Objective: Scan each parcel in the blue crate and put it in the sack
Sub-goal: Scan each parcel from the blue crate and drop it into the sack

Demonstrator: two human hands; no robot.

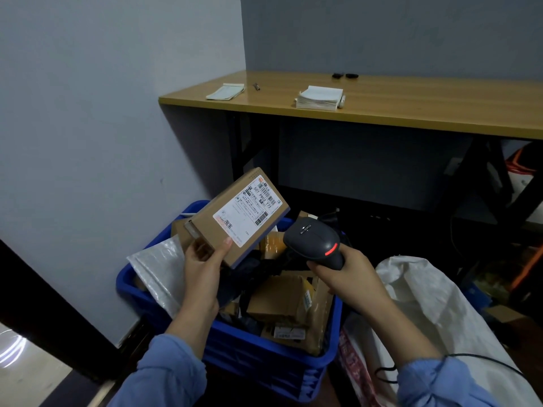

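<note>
While left hand (202, 271) fingers (225, 245) pinch the box (238, 215) at its edge over the blue crate (264, 358), right hand (349, 277) grips the scanner (314, 239).

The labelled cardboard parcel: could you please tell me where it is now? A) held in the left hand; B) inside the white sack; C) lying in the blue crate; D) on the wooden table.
A: the left hand grips the labelled cardboard parcel above the blue crate, beside the barcode scanner in the right hand.
</note>
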